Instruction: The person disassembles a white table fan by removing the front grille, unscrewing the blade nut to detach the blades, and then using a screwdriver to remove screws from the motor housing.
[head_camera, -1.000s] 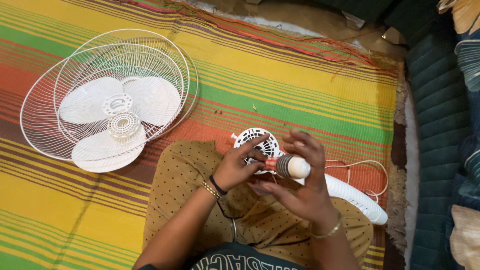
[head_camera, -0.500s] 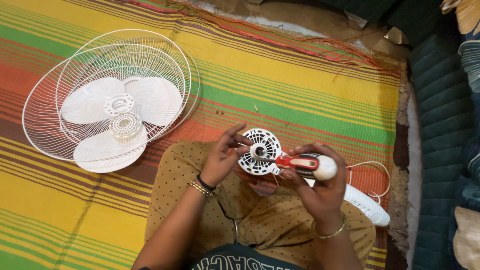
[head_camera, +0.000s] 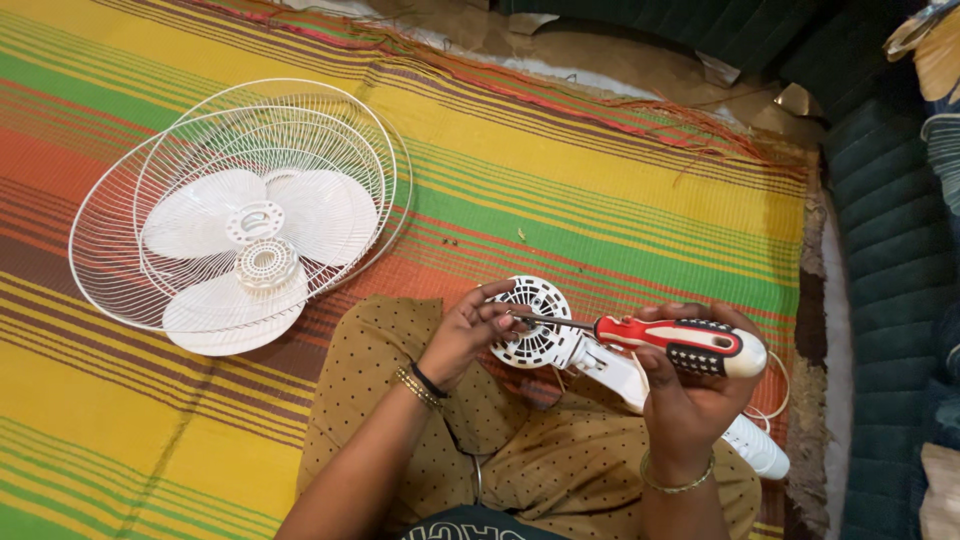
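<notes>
My right hand (head_camera: 690, 385) grips a screwdriver (head_camera: 680, 342) with a red, white and black handle, held nearly level with its metal tip pointing left. The tip meets the round white vented motor housing (head_camera: 537, 322) of a fan, which rests over my lap. My left hand (head_camera: 470, 330) holds the left edge of that housing, fingertips next to the screwdriver tip. The fan's white neck (head_camera: 620, 375) runs down to the right behind my right hand.
Two white wire fan guards (head_camera: 240, 210) with the three-blade white fan blade (head_camera: 250, 250) lie stacked on the striped mat (head_camera: 600, 200) at the left. A white cord (head_camera: 775, 395) loops at the right. Dark green cushions (head_camera: 880, 200) border the right side.
The screwdriver swung from pointing end-on at the camera to lying level, its tip now at the motor housing. My left hand shifted onto the housing's edge. The view drifted slightly.
</notes>
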